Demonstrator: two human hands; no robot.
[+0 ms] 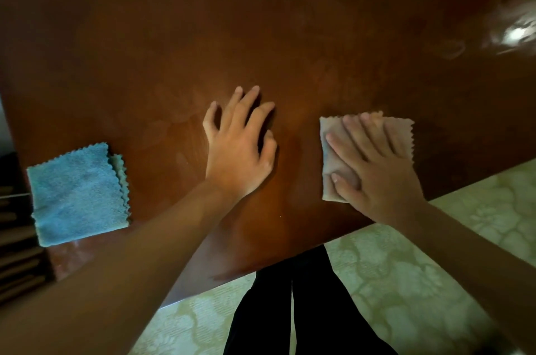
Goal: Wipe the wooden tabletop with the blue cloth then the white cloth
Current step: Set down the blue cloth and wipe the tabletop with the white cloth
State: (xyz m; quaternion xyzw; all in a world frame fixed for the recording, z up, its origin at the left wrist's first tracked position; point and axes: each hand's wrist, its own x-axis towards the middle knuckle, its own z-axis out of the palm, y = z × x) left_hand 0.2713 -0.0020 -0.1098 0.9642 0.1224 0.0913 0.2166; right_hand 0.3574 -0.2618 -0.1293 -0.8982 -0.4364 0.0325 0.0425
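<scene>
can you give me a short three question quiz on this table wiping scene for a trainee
1. True or false: the folded blue microfibre cloth lies untouched near the table's left end.
2. Which hand presses the folded white zigzag-edged cloth? A) left B) right C) both
3. Fill in: the left hand rests with spread fingers on the bare ____ tabletop.

Key:
1. True
2. B, the right hand lies flat on it
3. wooden

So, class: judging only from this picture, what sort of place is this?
Most likely a room in a home, though not certain. Clues: a polished wooden tabletop, a patterned, pale green floor, and folded household cloths, the blue cloth and the white cloth.
</scene>
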